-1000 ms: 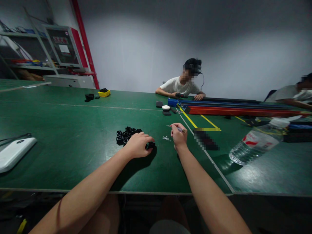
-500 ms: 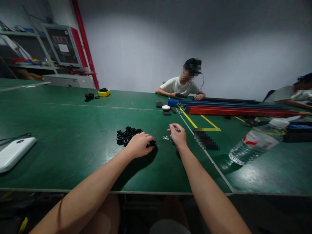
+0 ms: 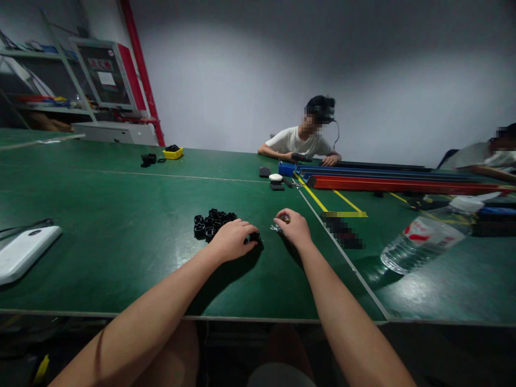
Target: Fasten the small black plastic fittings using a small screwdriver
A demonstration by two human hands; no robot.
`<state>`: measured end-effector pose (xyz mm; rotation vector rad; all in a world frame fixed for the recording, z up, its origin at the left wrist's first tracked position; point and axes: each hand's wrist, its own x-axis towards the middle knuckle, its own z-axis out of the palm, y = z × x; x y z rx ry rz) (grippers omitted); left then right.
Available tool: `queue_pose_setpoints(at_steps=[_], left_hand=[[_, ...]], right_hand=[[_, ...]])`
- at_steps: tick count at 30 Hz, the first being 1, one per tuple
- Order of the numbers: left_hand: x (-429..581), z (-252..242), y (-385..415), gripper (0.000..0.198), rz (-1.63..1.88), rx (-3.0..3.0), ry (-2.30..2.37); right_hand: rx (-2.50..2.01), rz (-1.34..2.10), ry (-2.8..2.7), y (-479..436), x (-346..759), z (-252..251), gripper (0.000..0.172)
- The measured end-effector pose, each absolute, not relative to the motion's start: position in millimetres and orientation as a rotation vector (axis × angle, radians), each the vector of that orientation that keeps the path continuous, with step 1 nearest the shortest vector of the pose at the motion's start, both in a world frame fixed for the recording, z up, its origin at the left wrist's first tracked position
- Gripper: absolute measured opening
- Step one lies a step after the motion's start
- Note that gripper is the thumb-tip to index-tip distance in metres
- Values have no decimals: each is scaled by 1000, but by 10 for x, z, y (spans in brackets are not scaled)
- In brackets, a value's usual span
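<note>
My left hand [image 3: 234, 238] is closed on a small black part [image 3: 253, 237] at the table's centre, its thumb and fingers curled round it. Just behind that hand lies a heap of similar black hollow parts [image 3: 209, 221], partly covered by the fingers. My right hand [image 3: 294, 227] is closed, with its fingertips low over a few small shiny pieces [image 3: 275, 228], too small to name. A bit of something gold and dark shows between its curled fingers; its kind is hidden.
A clear plastic bottle [image 3: 427, 236] leans in view at right. A white device [image 3: 28, 251] lies far left. Long red [image 3: 387, 184] and blue rails lie at back right, near a seated co-worker [image 3: 300, 137]. A yellow bin [image 3: 173, 153] stands at the back left.
My right hand has come down and slightly towards me, its fingertips now at the small shiny pieces. My left hand stays closed on the black part, almost unmoved.
</note>
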<state>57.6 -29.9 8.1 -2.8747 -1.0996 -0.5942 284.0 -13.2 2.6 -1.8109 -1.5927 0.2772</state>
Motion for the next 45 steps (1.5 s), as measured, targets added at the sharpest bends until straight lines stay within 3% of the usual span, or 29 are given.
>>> queue_pose_setpoints(at_steps=[8, 45], left_hand=[[585, 62, -298, 29, -599, -2881, -1082], [596, 60, -312, 30, -607, -2942, -1080]], right_hand=[[-1906, 294, -1689, -181, 2804, 48, 19], [-1837, 335, -1642, -59, 2879, -116, 20]])
